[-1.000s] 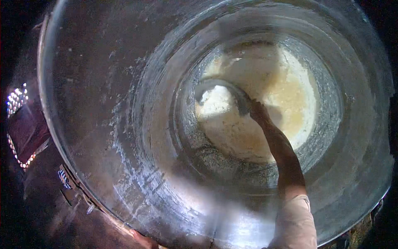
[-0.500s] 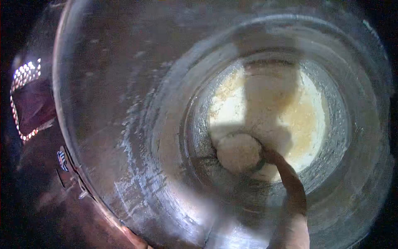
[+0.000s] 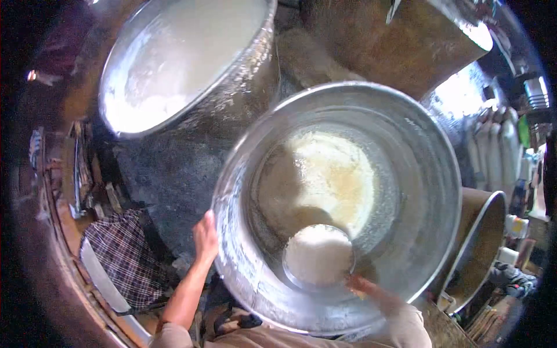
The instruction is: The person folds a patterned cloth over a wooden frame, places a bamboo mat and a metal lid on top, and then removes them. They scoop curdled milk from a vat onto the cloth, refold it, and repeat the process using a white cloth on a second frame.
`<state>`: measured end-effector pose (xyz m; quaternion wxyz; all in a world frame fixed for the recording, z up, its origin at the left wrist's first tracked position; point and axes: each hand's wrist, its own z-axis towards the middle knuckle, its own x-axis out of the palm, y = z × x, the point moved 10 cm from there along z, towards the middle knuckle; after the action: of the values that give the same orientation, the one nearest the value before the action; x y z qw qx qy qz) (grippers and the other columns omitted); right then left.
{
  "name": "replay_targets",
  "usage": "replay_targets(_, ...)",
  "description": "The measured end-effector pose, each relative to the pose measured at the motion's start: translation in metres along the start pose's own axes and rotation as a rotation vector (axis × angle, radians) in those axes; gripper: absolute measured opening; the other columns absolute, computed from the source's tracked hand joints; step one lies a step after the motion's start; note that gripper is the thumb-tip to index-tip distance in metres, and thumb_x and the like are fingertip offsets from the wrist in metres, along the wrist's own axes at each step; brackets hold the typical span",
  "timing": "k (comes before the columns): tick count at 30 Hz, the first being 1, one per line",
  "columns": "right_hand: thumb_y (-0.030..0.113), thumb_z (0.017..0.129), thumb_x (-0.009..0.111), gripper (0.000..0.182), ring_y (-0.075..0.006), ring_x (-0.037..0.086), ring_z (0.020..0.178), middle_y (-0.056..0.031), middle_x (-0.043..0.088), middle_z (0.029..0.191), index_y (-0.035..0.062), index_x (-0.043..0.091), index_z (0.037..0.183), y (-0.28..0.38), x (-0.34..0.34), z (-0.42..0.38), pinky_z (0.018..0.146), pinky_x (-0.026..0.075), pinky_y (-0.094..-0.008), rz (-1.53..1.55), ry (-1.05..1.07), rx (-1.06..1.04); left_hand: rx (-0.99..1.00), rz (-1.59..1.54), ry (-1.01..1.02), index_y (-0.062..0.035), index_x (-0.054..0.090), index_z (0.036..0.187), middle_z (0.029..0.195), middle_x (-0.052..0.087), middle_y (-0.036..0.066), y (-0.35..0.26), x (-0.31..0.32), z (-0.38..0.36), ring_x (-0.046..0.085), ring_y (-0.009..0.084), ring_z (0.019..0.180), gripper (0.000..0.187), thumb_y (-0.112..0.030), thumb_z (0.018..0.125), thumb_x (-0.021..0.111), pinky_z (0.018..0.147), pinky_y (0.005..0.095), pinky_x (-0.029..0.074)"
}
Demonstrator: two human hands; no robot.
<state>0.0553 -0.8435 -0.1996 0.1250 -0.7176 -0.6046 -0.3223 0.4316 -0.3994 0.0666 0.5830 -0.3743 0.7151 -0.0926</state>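
A large metal pot [image 3: 429,174] stands in front of me, with a pale, yellowish layer [image 3: 342,168] on its bottom. Inside it, near my side, is a round metal bowl [image 3: 319,255] full of whitish stuff. My right hand [image 3: 361,285] grips the bowl's rim at its right edge. Fingers of my left hand [image 3: 206,235] are closed over the big pot's left rim.
At the upper left stands another large pot [image 3: 264,58] holding white liquid. A brown drum [image 3: 371,40] is at the top. On the right lies a metal vessel [image 3: 478,249]. Checked cloth [image 3: 125,255] covers something at lower left. Pale bottles [image 3: 496,145] stand far right.
My head has drawn back out of the pot, so its whole rim and the surroundings show. The bowl has come up and towards me, and my left hand is now in full view.
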Motion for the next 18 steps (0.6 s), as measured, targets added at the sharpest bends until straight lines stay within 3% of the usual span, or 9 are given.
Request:
replay_targets(2, 0.016, 0.074, 0.056, 0.043, -0.0112, 0.051, 0.057, -0.0039, 0.053, 0.07, 0.0107, 0.044, 0.115, 0.031, 0.016, -0.034, 0.047, 0.041, -0.0263, -0.196, -0.031, -0.08, 0.083, -0.167, -0.12, 0.0029, 0.053, 0.091, 0.085, 0.053, 0.026, -0.016, 0.002, -0.002, 0.054, 0.0381, 0.08, 0.046, -0.038, 0.087, 0.031, 0.063, 0.0394, 0.039)
replay_targets(6, 0.008, 0.076, 0.051, 0.028, -0.014, 0.05, 0.049, -0.0024, 0.05, 0.063, 0.0043, 0.047, 0.104, 0.145, 0.107, -0.102, 0.041, 0.041, -0.0288, -0.878, -0.027, -0.304, 0.076, -0.407, 0.002, 0.002, 0.05, 0.103, 0.098, 0.053, 0.023, 0.015, 0.023, -0.008, 0.051, 0.0325, 0.092, 0.042, -0.034, 0.087, 0.033, 0.075, 0.0352, 0.039)
replay_targets(7, 0.008, 0.076, 0.051, 0.028, -0.014, 0.05, 0.049, -0.0024, 0.05, 0.063, 0.0043, 0.047, 0.104, 0.168, 0.124, -0.111, 0.041, 0.041, -0.0288, -0.915, -0.044, -0.296, 0.122, -0.575, 0.008, 0.002, 0.049, 0.105, 0.102, 0.053, 0.019, 0.022, 0.02, -0.012, 0.05, 0.0276, 0.096, 0.04, -0.031, 0.087, 0.037, 0.08, 0.0327, 0.038)
replay_targets(8, 0.017, 0.08, 0.045, 0.022, -0.0154, 0.05, 0.049, -0.0037, 0.052, 0.065, 0.0061, 0.048, 0.098, 0.171, 0.118, -0.117, 0.041, 0.042, -0.0294, -0.634, -0.195, -0.032, 0.17, -0.741, 0.011, 0.002, 0.049, 0.107, 0.106, 0.053, 0.015, 0.03, 0.016, -0.015, 0.05, 0.0227, 0.101, 0.038, -0.029, 0.087, 0.041, 0.086, 0.0302, 0.037)
replay_targets(10, 0.027, 0.083, 0.04, 0.023, -0.0167, 0.05, 0.049, -0.0051, 0.053, 0.067, 0.0079, 0.05, 0.092, 0.181, 0.151, -0.138, 0.041, 0.043, -0.0301, -0.382, -0.359, 0.213, 0.14, -0.836, 0.004, 0.0024, 0.049, 0.108, 0.109, 0.052, 0.012, 0.071, 0.002, -0.034, 0.047, 0.0191, 0.104, 0.032, -0.02, 0.085, 0.045, 0.09, 0.0277, 0.034)
replay_targets(12, 0.022, 0.084, 0.042, 0.019, -0.0133, 0.051, 0.051, -0.0023, 0.049, 0.06, 0.005, 0.047, 0.089, 0.229, 0.206, -0.141, 0.039, 0.041, -0.0299, -0.826, -0.419, 0.138, 0.059, -0.965, -0.057, 0.0016, 0.049, 0.108, 0.109, 0.052, 0.011, 0.147, -0.001, -0.049, 0.047, 0.0179, 0.104, 0.029, -0.014, 0.084, 0.047, 0.09, 0.0272, 0.035)
replay_targets(14, 0.026, 0.077, 0.049, 0.022, -0.0163, 0.051, 0.05, -0.0001, 0.047, 0.054, 0.0048, 0.049, 0.078, 0.238, 0.224, -0.135, 0.042, 0.042, -0.0317, -0.645, -0.364, 0.184, -0.098, -1.054, -0.163, 0.0005, 0.05, 0.107, 0.108, 0.053, 0.01, 0.218, -0.034, -0.079, 0.048, 0.0174, 0.102, 0.027, -0.009, 0.081, 0.049, 0.09, 0.0271, 0.035)
replay_targets(16, 0.021, 0.081, 0.047, 0.023, -0.0161, 0.056, 0.06, -0.0054, 0.054, 0.074, 0.0064, 0.048, 0.099, 0.263, 0.297, -0.109, 0.05, 0.045, -0.0275, -1.585, 0.029, -0.052, -0.384, -1.111, -0.236, -0.0044, 0.048, 0.112, 0.114, 0.049, 0.008, 0.284, -0.069, -0.127, 0.045, 0.0195, 0.106, 0.036, -0.023, 0.081, 0.049, 0.088, 0.035, 0.034)
replay_targets(18, 0.023, 0.078, 0.05, 0.023, -0.0195, 0.055, 0.066, -0.0069, 0.054, 0.081, 0.007, 0.05, 0.095, 0.263, 0.319, -0.083, 0.054, 0.045, -0.0308, -1.285, 0.019, -0.023, -0.462, -1.268, -0.42, -0.005, 0.046, 0.113, 0.113, 0.049, 0.008, 0.351, -0.094, -0.164, 0.046, 0.02, 0.103, 0.037, -0.022, 0.081, 0.049, 0.087, 0.0349, 0.036)
